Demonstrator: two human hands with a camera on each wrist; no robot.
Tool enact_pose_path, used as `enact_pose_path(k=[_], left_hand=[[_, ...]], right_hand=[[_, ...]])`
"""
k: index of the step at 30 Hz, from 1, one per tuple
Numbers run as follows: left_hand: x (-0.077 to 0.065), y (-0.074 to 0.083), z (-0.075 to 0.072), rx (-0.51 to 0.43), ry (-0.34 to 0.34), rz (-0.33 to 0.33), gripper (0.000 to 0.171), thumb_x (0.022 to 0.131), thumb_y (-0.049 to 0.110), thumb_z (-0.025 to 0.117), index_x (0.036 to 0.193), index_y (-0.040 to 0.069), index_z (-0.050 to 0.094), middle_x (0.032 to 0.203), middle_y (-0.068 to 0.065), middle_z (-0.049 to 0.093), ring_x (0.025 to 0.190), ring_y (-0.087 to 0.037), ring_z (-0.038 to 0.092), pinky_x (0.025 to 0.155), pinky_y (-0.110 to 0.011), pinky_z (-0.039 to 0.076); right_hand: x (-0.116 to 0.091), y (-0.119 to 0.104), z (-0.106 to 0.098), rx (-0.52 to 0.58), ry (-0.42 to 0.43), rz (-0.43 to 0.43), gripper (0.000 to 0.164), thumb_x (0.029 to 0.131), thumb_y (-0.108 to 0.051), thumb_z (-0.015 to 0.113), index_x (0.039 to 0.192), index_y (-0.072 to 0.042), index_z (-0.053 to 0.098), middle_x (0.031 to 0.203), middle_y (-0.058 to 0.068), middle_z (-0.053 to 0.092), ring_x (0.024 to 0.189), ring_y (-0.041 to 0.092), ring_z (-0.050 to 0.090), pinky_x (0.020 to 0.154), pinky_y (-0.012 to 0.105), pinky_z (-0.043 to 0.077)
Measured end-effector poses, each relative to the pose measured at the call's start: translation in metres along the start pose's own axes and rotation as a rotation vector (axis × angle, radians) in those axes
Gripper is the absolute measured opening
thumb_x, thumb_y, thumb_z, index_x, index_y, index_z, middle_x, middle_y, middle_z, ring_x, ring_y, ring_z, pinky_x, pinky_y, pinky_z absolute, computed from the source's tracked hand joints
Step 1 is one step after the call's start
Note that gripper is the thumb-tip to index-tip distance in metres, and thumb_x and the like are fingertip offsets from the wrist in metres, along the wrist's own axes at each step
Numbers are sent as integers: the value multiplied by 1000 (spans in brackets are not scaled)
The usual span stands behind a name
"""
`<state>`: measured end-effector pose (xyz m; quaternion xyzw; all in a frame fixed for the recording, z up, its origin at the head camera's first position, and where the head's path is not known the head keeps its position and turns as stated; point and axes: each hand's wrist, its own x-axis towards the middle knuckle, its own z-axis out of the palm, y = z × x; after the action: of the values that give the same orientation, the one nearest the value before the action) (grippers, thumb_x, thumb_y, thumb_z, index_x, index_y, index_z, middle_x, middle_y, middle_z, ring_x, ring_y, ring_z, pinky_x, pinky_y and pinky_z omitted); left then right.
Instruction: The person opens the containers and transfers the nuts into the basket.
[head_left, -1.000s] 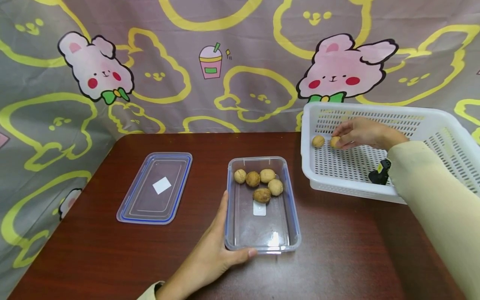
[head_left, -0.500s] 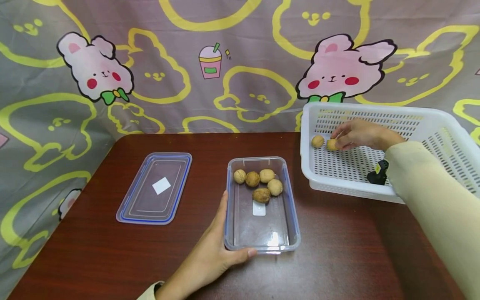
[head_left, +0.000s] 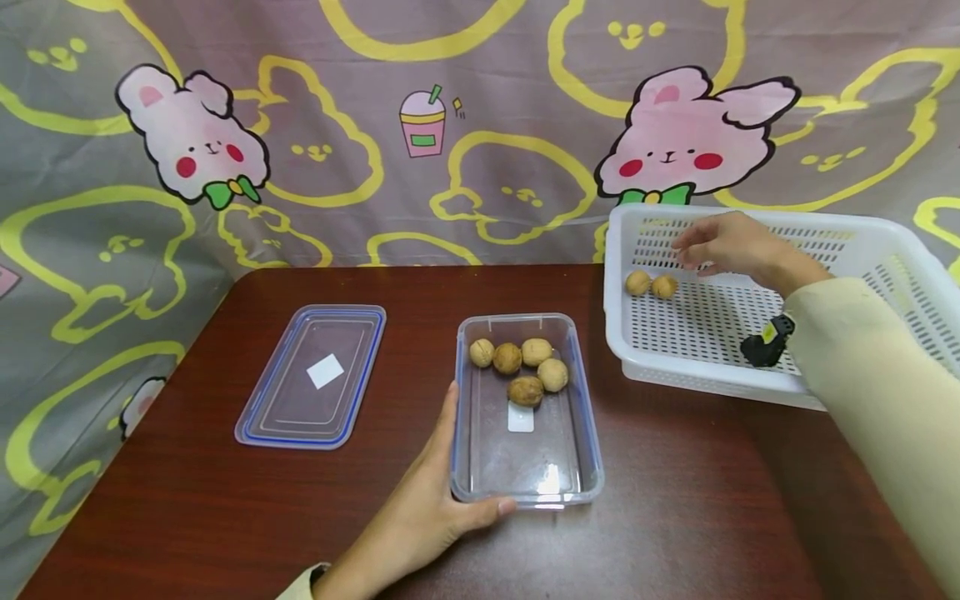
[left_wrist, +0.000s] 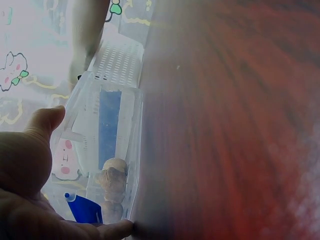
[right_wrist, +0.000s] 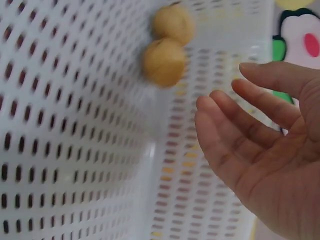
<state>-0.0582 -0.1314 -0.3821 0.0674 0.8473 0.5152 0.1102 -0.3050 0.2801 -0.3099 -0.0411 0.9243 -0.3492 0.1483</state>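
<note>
My left hand holds the near left corner of a clear plastic container, fingers along its left wall and thumb over the near rim. Inside it several walnuts lie toward the far end; in the left wrist view some walnuts show through the wall. My right hand hovers inside a white perforated basket, its fingers loosely bent and holding nothing. Two walnuts sit side by side at the basket's left end. In the right wrist view these walnuts are apart from the fingertips.
A clear lid with a blue seal and a white label lies left of the container on the dark red-brown table. A patterned curtain hangs behind the table. The black wrist camera is on my right wrist.
My right hand has let go of a walnut beside the other one at the basket's left end, then lifted and drawn back from it. My left hand and the container have stayed put.
</note>
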Motion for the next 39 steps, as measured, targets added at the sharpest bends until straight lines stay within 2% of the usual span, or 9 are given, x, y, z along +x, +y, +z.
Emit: enact_pose_path(k=[3,6,10,13,15,20,25,34,39], left_hand=[[0,0,0,-1,0,-1,139,74,36,96,169,34,-5,176,-4,14,157,-26,26,126,-55,24],[0,0,0,2,-3,-2,138,74,35,96,169,35,-5,176,-1,12,157,-25,25,126,-55,23],[1,0,0,3,-2,-3,139,74,35,96,169,35,-5,176,-1,12,157,-25,25,126,-55,23],[1,0,0,-2,0,0,139,73,34,96,169,35,-6,176,-2,13,157,-25,27,125,-55,24],[1,0,0,-7,1,1,139,73,34,96,169,35,-6,176,-2,15,157,-25,28,125,-55,25],[0,0,0,1,3,-3,139,74,35,96,169,35,-6,176,-3,15,156,-26,28,125,-56,25],[0,1,0,7,4,-1,139,74,35,96,169,34,-5,176,-3,15,156,-26,28,125,-56,25],[1,0,0,-9,1,11,139,73,33,96,169,33,-6,175,-5,16,156,-26,30,125,-55,26],[0,0,0,-12,1,9,139,74,34,96,169,34,-6,175,-6,17,156,-27,30,125,-55,26]], right_hand=[[-5,-9,-5,8,21,6,47,107,-20,60,146,4,53,149,30,51,127,44,55,96,44,59],[-12,-19,-10,18,46,-3,48,107,-24,61,147,2,53,150,28,51,128,43,55,85,28,59],[-22,-33,-15,30,78,-32,51,105,-29,64,147,-1,54,143,20,58,119,30,61,76,17,56],[-32,-46,-16,31,101,-70,51,103,-29,68,145,-2,56,134,10,64,105,15,66,76,17,56],[-38,-55,-14,23,109,-95,51,102,-30,69,144,-3,58,134,9,66,99,8,66,77,17,56],[-55,-76,-1,4,116,-155,44,102,-25,69,141,-6,63,141,17,63,96,6,66,78,19,54],[-70,-93,13,0,136,-224,39,100,-21,72,135,-6,66,135,18,67,98,5,66,78,16,54],[-93,-120,42,21,102,-299,33,98,-16,73,131,-10,69,130,15,72,109,19,70,77,19,55],[-102,-126,59,51,91,-353,32,97,-12,73,129,-10,70,129,11,72,113,24,71,83,22,57]])
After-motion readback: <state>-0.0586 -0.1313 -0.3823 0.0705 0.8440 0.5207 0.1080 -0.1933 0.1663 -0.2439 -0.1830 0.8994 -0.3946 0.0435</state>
